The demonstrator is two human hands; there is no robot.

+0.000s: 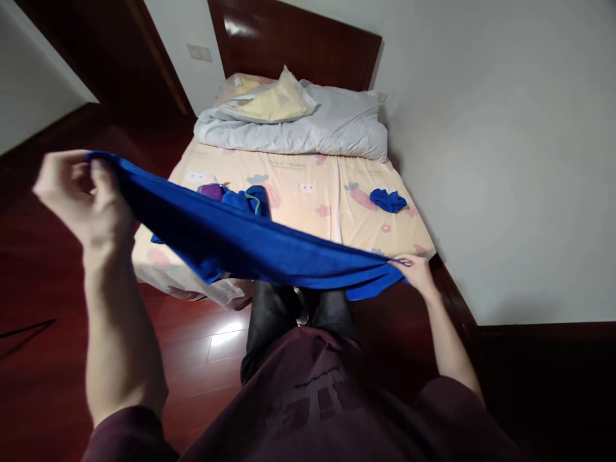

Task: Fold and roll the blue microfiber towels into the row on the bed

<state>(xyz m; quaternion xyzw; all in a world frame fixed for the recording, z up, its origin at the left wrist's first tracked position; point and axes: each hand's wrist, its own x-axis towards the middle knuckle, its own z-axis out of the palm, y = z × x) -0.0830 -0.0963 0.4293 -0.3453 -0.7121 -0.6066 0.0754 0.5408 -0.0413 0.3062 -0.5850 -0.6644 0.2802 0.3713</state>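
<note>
A long blue cloth, which looks like a towel, is stretched between my two hands in front of my body. My left hand is raised at the left and pinches one upper corner. Lower down at the right, my right hand grips the other end between thumb and fingers. The cloth slopes down from left to right, and its lower edge hangs loose in folds. Behind it, a pile of blue and purple cloth lies on the bed, partly covered by the stretched piece. A small crumpled blue cloth lies at the bed's right side.
The bed has a patterned peach sheet. A rolled pale quilt and a yellow pillow in a clear bag lie near the dark headboard. A white wall runs along the right. Dark red floor surrounds my legs.
</note>
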